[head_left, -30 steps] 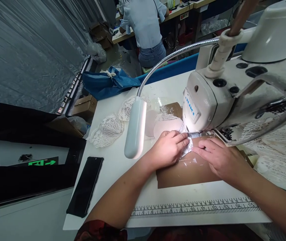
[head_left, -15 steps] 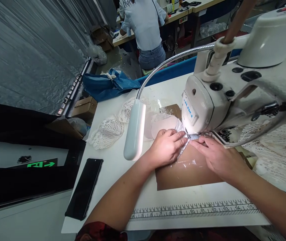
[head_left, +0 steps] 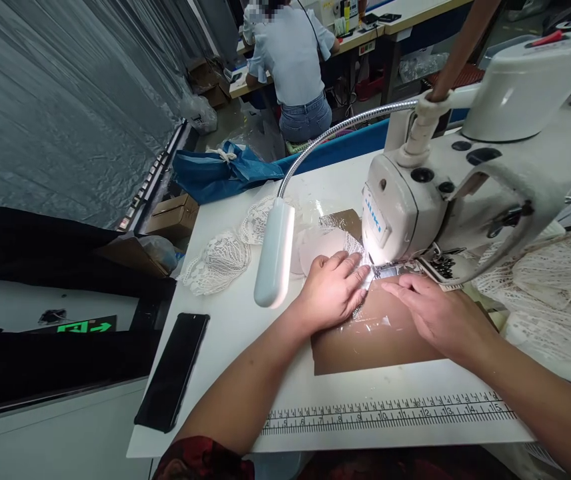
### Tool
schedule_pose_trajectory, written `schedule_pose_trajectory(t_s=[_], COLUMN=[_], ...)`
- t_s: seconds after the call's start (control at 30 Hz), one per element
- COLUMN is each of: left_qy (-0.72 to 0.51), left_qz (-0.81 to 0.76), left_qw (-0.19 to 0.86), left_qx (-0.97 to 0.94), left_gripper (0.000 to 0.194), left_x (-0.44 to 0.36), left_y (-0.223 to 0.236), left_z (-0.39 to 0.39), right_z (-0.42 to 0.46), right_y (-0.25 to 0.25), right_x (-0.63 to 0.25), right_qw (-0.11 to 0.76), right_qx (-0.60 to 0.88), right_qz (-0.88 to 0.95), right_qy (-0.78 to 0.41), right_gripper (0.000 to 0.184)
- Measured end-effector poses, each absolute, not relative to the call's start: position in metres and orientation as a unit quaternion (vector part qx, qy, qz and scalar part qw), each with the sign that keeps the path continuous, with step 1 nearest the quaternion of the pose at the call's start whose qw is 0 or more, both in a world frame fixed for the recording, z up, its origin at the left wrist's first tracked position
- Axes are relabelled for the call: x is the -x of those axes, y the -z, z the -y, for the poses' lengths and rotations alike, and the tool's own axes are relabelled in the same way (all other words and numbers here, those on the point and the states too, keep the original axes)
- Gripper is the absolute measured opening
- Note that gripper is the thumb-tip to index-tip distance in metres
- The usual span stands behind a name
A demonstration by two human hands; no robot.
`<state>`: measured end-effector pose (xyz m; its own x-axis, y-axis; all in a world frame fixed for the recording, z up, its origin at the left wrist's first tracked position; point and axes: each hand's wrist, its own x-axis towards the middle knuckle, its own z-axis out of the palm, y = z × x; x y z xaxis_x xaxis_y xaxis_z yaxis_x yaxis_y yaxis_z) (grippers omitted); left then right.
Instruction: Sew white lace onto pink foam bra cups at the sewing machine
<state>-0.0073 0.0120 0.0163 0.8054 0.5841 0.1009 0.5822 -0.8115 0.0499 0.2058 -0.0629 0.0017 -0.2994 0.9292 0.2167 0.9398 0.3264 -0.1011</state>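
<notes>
A white JUKI sewing machine (head_left: 400,200) stands over the work, its lit needle area just ahead of both hands. My left hand (head_left: 333,290) lies palm down with its fingers stretched over the lace edge of a pale bra cup (head_left: 321,245). Part of the lace is hidden beneath those fingers. To the right of the needle, my right hand (head_left: 428,310) rests on a brown sheet (head_left: 365,350), fingers extended toward the presser foot. I see nothing held in it, though its underside is hidden.
Lace cups (head_left: 223,263) lie to the left behind a lamp (head_left: 273,257) on a bendable neck. A black phone (head_left: 173,370) is near the left edge. More lace (head_left: 560,287) is heaped at right. A printed ruler (head_left: 390,417) runs along the front. A person (head_left: 295,60) sits beyond.
My left fingers have flattened and spread on the lace, drawing slightly back from the needle. My right fingertips have shifted a little. The view has turned slightly.
</notes>
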Motion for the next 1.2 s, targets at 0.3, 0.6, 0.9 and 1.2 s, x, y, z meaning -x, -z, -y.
schedule_pose_trajectory(t_s=[0.3, 0.6, 0.9, 1.2], left_qy=[0.099, 0.019, -0.020, -0.039], left_qz=[-0.396, -0.291, -0.274, -0.287], left_qw=[0.098, 0.133, 0.140, 0.091], left_qx=[-0.908, -0.947, -0.951, -0.953], left_gripper=[0.045, 0.030, 0.038, 0.043], left_x=[0.005, 0.004, 0.003, -0.002], left_y=[-0.068, -0.048, -0.038, -0.024], left_z=[0.021, 0.024, 0.019, 0.013], right_z=[0.065, 0.069, 0.074, 0.076], right_y=[-0.003, -0.004, -0.003, 0.000], right_x=[-0.214, -0.218, -0.218, -0.216], right_qw=[0.162, 0.210, 0.214, 0.200], right_qx=[0.578, 0.520, 0.399, 0.428], right_qz=[0.798, 0.828, 0.891, 0.881], right_qy=[0.049, 0.017, -0.019, -0.024], right_gripper=[0.041, 0.030, 0.027, 0.027])
